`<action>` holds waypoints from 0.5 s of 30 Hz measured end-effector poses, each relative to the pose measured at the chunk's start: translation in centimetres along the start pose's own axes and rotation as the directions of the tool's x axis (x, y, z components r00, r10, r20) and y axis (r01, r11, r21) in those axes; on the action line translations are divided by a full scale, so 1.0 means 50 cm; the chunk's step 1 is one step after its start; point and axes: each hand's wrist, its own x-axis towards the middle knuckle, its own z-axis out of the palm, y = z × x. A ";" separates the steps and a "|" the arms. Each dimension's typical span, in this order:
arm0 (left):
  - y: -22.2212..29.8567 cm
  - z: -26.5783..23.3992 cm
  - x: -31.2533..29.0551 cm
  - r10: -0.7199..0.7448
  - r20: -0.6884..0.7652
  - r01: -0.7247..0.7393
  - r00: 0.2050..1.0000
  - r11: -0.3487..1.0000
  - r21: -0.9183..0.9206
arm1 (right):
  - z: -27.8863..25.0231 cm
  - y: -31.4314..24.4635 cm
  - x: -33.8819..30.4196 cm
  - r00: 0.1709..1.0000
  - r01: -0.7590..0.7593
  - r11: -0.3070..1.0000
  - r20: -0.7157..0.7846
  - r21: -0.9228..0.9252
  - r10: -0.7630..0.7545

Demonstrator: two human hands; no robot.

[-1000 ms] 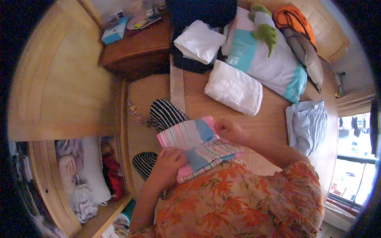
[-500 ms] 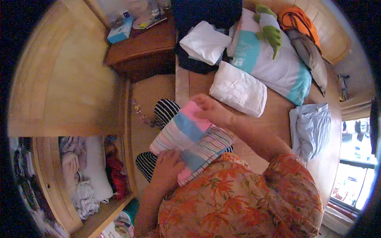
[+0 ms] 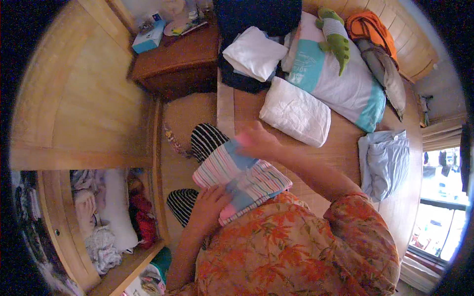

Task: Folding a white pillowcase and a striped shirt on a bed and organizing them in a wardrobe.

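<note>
A striped pink, blue and white cloth, folded in layers, lies across my lap. I cannot make out whether it is a garment or a towel. My left hand rests on its near-left part with the fingers stretched flat. At its far edge my right hand, smeared by motion, pinches the pink end, and its fingertips are partly hidden. Beyond the right hand, a folded white cloth lies on the wooden surface.
Folded clothes with a white one on top lie at the back, beside a white-and-teal pillow bearing a green plush crocodile. Folded light-blue clothing lies right. A drawer full of clothes stands open at left.
My right hand has drawn the pink end of the striped cloth slightly down, folding it inward, so less pink shows. The left hand stays on the cloth, shifted slightly.
</note>
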 end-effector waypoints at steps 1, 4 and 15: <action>-0.005 0.005 -0.002 -0.002 0.001 0.002 1.000 1.000 -0.003 | 0.002 0.003 0.007 0.916 0.346 0.908 -0.126 -0.235 -0.381; -0.018 0.028 -0.010 -0.028 0.031 0.031 0.999 0.994 -0.101 | 0.038 0.062 0.043 0.800 0.539 0.782 -0.100 -0.313 -0.591; -0.021 0.047 -0.019 -0.048 -0.146 0.032 0.988 0.994 -0.109 | 0.013 0.038 -0.007 0.703 0.588 0.728 -0.222 -0.353 -0.676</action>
